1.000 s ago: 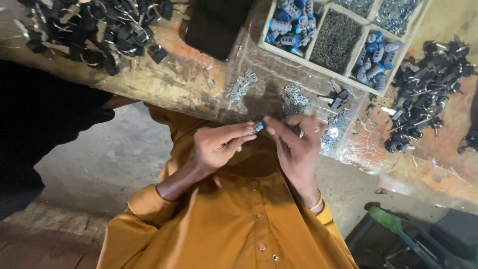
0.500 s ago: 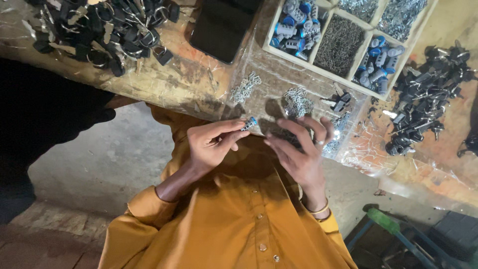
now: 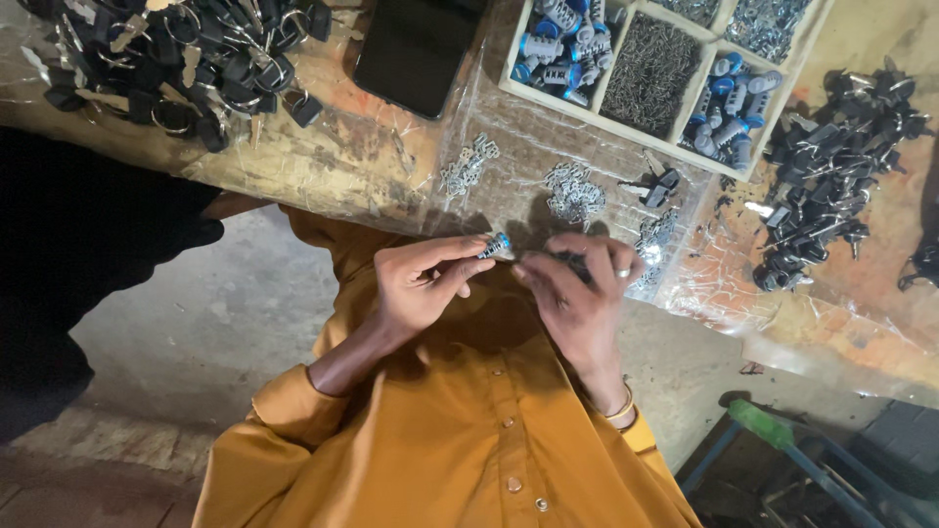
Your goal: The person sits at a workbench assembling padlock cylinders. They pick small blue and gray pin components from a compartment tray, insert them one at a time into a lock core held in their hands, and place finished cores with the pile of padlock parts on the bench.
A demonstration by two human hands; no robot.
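Note:
My left hand (image 3: 421, 284) pinches a small blue-and-silver cylinder (image 3: 498, 245) between thumb and fingertips, just in front of my orange shirt (image 3: 460, 440). My right hand (image 3: 579, 298), wearing a ring and a wrist bangle, has its fingers curled, with the tips a short way right of the cylinder. Whether those fingers hold a small part is hidden. Both hands hover at the near edge of the plastic-covered workbench (image 3: 342, 166). Small heaps of silver metal pieces (image 3: 573, 193) lie on the plastic just beyond them.
A wooden compartment tray (image 3: 685, 93) holds blue cylinders (image 3: 558, 39), fine pins and metal bits. A black phone (image 3: 416, 49) lies beside it. Black keys on rings (image 3: 176, 59) are piled far left and black parts (image 3: 831, 186) at right. A person's dark sleeve (image 3: 88, 235) is at left.
My hands drew slightly apart: a second ago both pinched the cylinder, now only the left grips it. The view shifted a little toward the bench.

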